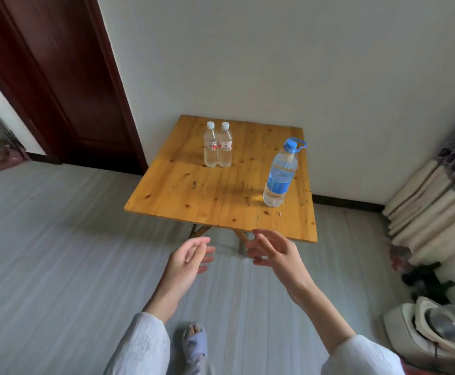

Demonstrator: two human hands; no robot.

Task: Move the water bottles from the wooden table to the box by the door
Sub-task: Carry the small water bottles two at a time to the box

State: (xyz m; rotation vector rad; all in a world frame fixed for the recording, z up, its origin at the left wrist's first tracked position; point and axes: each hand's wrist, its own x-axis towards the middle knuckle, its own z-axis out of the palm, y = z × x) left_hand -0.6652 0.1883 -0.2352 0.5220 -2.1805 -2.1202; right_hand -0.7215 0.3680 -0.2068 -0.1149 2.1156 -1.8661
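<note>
Two small clear water bottles with white caps and red-and-white labels, the left one [210, 144] and the right one [225, 144], stand touching near the back of the wooden table [183, 190]. A large clear bottle [280, 174] with a blue cap, blue handle and blue label stands near the table's right front. My left hand [190, 258] and my right hand [272, 253] hover in front of the table's near edge, palms facing each other, fingers apart, holding nothing. The box is not in view.
A dark red wooden door [58, 77] stands to the left of the table against the white wall. Folded bedding [432, 207] and a white appliance [432, 328] crowd the right side. My slippered foot [194, 342] is on the grey floor.
</note>
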